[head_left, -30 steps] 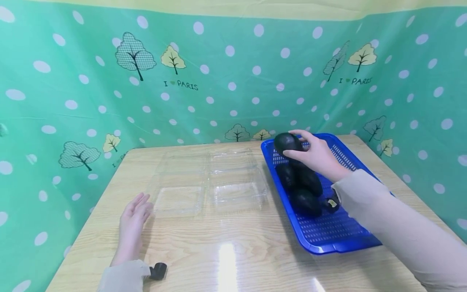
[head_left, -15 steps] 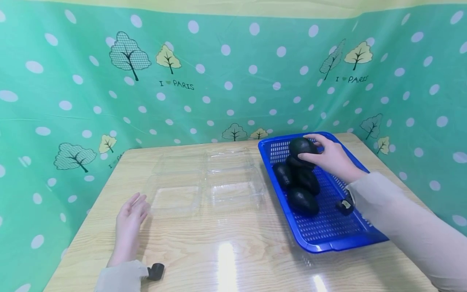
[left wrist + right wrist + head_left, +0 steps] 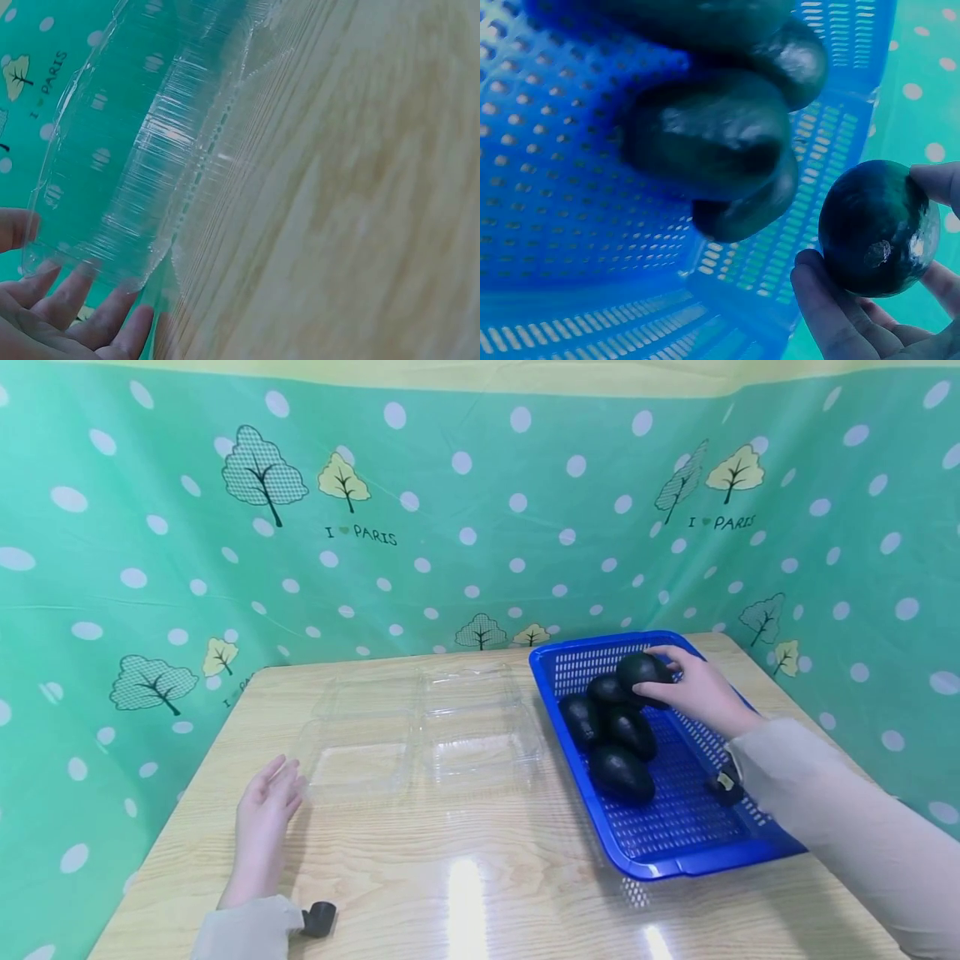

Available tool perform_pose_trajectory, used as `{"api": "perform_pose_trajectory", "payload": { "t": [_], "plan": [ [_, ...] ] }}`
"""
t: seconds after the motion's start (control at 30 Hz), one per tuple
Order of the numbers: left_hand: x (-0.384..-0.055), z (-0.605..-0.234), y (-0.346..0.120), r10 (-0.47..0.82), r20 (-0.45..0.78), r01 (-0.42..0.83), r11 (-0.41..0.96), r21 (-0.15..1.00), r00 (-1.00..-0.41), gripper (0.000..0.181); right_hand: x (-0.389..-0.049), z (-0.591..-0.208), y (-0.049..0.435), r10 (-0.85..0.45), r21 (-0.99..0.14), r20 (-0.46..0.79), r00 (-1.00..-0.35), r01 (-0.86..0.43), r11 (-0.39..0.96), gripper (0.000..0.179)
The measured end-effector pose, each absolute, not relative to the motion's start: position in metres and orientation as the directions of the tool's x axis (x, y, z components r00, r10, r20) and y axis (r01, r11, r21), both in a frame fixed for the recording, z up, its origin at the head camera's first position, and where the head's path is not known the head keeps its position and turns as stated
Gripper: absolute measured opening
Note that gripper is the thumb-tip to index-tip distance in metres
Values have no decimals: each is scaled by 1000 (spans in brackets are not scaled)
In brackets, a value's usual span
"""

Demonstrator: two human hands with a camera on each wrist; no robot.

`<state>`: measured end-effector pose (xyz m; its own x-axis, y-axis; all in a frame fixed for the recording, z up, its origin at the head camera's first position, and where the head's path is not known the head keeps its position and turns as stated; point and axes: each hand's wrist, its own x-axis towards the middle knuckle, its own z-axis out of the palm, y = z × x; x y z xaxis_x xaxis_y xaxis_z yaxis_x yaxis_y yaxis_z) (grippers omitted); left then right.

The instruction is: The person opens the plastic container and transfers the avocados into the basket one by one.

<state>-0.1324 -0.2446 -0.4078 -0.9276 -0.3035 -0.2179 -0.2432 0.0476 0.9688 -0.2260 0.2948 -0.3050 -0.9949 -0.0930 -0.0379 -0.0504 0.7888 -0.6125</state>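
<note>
My right hand [image 3: 703,695] holds a dark avocado [image 3: 639,673] between thumb and fingers, raised over the far part of a blue perforated basket [image 3: 678,867]. The right wrist view shows that avocado [image 3: 874,232] gripped near its sides. Below and left of it lie several more dark avocados [image 3: 621,774] in the basket. At the left, my left hand [image 3: 262,818] stays near the front left corner of clear plastic boxes [image 3: 360,768], fingers extended and loosely bent. In the left wrist view its fingers [image 3: 112,315] appear by a box edge; whether they touch it I cannot tell.
The clear boxes lie opened out on the wood-patterned table [image 3: 420,877], left of the basket. Black wrist devices [image 3: 321,919] sit by both sleeves. A green dotted curtain [image 3: 450,568] encloses the back and sides.
My right hand has moved to the right and slightly down with the avocado, farther inside the basket's outline. The left hand keeps nearly the same place.
</note>
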Motion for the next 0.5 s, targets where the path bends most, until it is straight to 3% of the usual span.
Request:
{"api": "perform_pose_trajectory", "payload": {
  "t": [0.5],
  "plan": [
    [-136, -409, -243, -343, -228, -257, 42, 965, -911, 79, -228, -331, 314, -88, -537, -54, -995, -45, 842, 74]
  ]
}}
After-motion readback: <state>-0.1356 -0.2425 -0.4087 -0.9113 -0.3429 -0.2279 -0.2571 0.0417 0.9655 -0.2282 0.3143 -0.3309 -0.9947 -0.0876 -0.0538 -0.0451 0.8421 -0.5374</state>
